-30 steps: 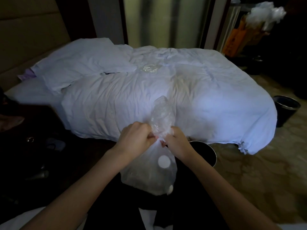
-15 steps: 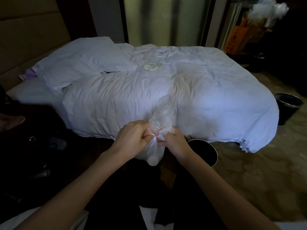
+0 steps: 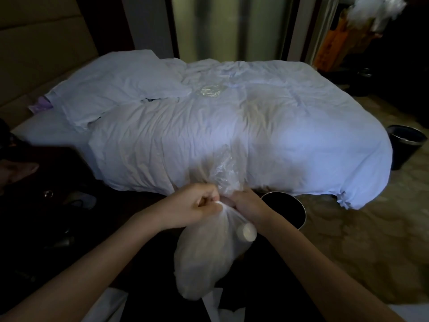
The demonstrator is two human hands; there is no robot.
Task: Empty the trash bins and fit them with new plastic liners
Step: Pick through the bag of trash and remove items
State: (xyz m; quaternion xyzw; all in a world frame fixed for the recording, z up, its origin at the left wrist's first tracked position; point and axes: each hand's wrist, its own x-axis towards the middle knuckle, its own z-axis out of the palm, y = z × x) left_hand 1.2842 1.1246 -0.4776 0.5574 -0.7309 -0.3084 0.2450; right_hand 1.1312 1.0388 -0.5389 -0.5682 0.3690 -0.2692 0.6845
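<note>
Dim bedroom, white bed [image 3: 232, 135] behind: left hand [image 3: 197, 205] and right hand [image 3: 249, 204] both clamped on the gathered neck of the filled clear trash bag [image 3: 209, 259], which hangs below them just left of the open dark bin [image 3: 287, 212] on the floor [image 3: 348, 240], second bin [image 3: 406, 145] past the bed corner

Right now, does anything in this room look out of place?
A crumpled clear plastic piece lies on the rumpled white duvet, an odd spot for it, away from either bin.
</note>
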